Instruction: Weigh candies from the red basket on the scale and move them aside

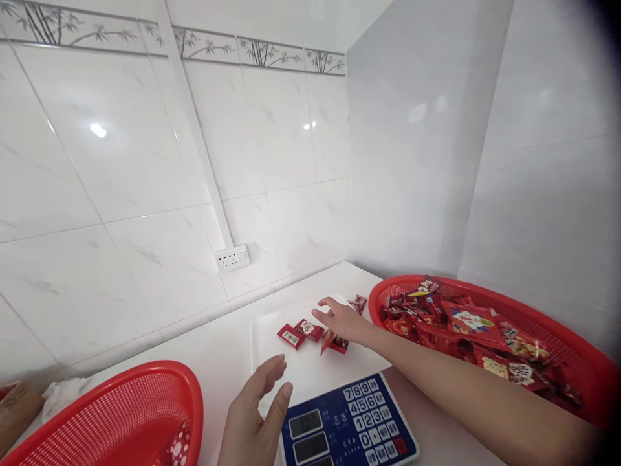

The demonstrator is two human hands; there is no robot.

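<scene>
Small red snack packets lie on the white weighing plate [266, 375] of a digital scale. Two of them, a flat packet [291, 336] and one beside it [309, 330], are in plain sight. My right hand [342, 321] reaches over the plate with fingers apart and holds nothing visible. Below it is another packet [334, 343], partly covered by the hand; I cannot tell whether they touch. More packets [359, 303] show behind the hand. My left hand [257, 414] hovers at the plate's front left, open, thumb and fingers spread. Between my arms sits the scale's blue keypad panel [344, 424].
On the right stands a red basket [388, 285] filled with red snack packets [475, 323]. Another red basket [97, 404] at front left has a red dotted packet [179, 446] inside. A cardboard box [19, 408] lies far left. A tiled wall with a socket [231, 257] closes the back.
</scene>
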